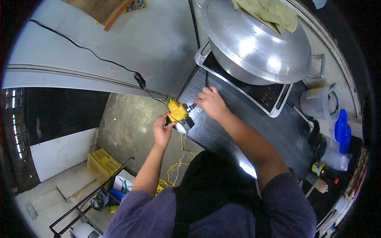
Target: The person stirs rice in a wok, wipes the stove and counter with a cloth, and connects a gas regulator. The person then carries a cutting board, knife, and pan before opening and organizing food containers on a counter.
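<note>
A yellow and black power outlet block (177, 111) is held at the corner of the dark countertop. My left hand (162, 129) grips its lower left side with thumb and fingers. On the other side, my right hand (210, 102) pinches a black plug (192, 106) close to the block's right face; whether the plug is seated in a socket is too small to tell. A grey adapter (186, 122) sits at the block's lower end. Black cable runs from the block's top to a bundled section (139, 80) lying against the white surface.
A large lidded metal pot (258, 43) with a green cloth (270, 14) stands on an induction cooker (254, 95). Plastic containers (317, 101) and a bottle (319, 169) line the right side. Yellow cable (170, 170) hangs below; a yellow crate (102, 164) stands lower left.
</note>
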Demonstrator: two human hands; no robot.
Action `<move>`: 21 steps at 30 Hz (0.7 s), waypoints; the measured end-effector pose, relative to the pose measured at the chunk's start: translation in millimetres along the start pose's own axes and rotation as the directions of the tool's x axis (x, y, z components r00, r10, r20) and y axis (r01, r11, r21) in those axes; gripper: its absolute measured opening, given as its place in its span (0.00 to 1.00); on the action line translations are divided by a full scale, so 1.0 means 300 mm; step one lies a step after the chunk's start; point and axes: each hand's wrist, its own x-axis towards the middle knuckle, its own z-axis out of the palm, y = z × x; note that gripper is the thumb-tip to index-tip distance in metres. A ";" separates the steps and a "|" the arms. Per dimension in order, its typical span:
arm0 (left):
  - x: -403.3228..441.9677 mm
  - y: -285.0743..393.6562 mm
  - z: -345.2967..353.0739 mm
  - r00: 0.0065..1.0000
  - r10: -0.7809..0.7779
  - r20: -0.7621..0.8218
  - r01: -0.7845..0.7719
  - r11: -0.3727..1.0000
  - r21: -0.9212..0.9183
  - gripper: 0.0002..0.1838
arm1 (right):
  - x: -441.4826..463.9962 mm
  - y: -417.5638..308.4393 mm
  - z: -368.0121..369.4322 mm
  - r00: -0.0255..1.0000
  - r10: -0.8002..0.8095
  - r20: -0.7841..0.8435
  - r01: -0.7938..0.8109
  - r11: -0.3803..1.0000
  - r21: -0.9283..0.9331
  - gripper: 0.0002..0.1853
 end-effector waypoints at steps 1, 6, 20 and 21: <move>0.000 -0.001 -0.001 1.000 0.000 0.017 0.000 1.000 0.011 0.25 | 0.003 0.001 -0.003 1.000 -0.002 -0.001 0.002 1.000 -0.001 0.09; 0.006 0.015 -0.007 0.999 0.007 0.034 -0.009 0.998 0.069 0.26 | 0.020 0.001 0.006 0.999 -0.034 0.032 0.033 0.998 0.049 0.08; -0.014 0.006 0.005 0.991 -0.114 0.077 0.119 0.991 -0.059 0.23 | 0.040 0.000 0.073 0.973 -0.140 0.184 0.136 0.990 0.034 0.07; -0.017 0.015 -0.001 0.995 -0.075 0.068 0.079 0.996 -0.050 0.23 | 0.041 -0.014 0.037 0.968 -0.140 0.210 0.145 0.989 -0.006 0.07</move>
